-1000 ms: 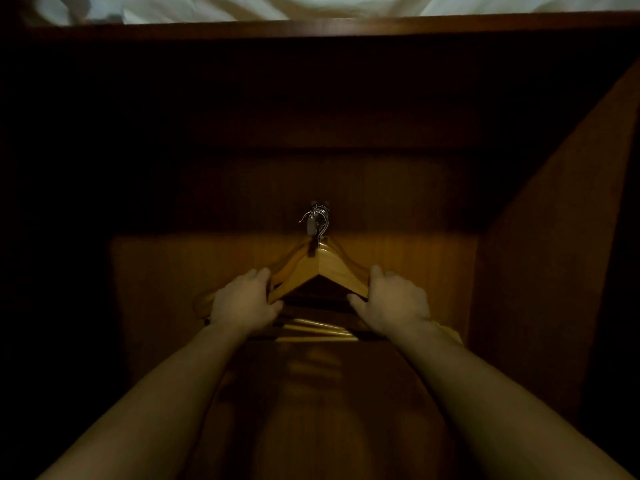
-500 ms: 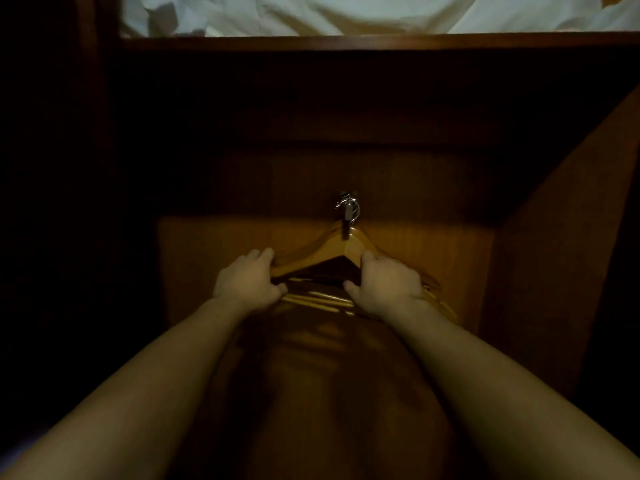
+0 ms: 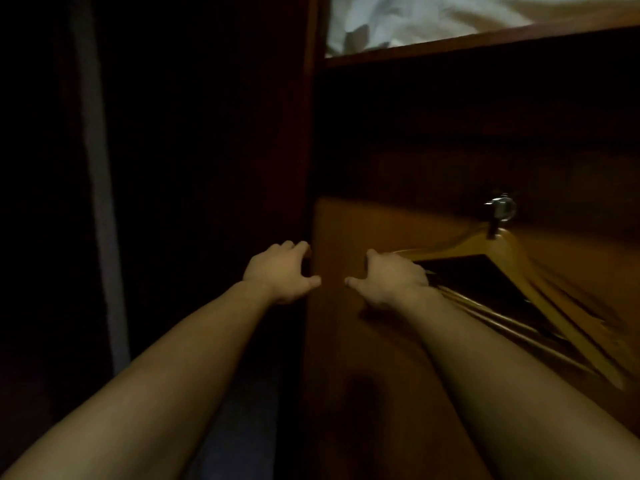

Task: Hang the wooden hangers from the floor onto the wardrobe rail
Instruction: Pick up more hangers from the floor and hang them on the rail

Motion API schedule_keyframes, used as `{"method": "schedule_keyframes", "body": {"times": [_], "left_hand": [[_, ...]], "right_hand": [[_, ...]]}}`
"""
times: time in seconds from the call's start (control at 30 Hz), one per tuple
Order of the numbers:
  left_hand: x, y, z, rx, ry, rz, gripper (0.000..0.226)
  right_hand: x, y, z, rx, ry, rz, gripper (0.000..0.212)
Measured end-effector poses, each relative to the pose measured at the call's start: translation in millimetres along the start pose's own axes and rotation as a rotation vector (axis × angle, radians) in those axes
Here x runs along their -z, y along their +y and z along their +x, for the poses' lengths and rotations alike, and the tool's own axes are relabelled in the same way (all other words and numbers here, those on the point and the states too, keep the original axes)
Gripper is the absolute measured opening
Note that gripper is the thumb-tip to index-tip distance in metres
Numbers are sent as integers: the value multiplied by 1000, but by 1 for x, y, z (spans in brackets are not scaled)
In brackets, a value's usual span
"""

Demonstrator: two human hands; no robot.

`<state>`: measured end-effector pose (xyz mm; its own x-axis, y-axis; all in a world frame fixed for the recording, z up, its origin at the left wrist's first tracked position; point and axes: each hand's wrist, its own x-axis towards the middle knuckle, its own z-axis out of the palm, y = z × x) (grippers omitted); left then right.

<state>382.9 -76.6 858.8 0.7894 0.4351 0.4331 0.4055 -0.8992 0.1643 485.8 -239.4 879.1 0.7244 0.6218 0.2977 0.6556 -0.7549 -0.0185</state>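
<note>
Wardrobe (image 3: 346, 341): dark wood, back panel lit low down, L side wall upright mid-frame.
Cloth (image 3: 415, 15): white, bunched on the shelf up top.
Hangers (image 3: 509, 251): wood, several bunched & tilted, hanging inside at R – rail too dark to see.
R hand (image 3: 391, 280): at hangers' L tip, thumb spread – grip can't tell.
L hand (image 3: 280, 271): by side wall's edge, fingers loosely curled, holds nothing.
Hooks (image 3: 501, 207): metal, clustered atop hangers.

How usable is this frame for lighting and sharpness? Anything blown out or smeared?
Head view: very dim, the left half nearly black; the white cloth at top is the only bright patch; the wooden hangers smear with motion blur; the left hand and right hand read clearly.
</note>
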Motion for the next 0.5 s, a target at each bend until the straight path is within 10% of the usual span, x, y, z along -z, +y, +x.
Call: {"method": "schedule_keyframes", "body": {"times": [0.5], "left_hand": [[113,-145,-278,712,-56,279,70]], "right_hand": [[-24,-240,-116,688,-109,233,67]]}}
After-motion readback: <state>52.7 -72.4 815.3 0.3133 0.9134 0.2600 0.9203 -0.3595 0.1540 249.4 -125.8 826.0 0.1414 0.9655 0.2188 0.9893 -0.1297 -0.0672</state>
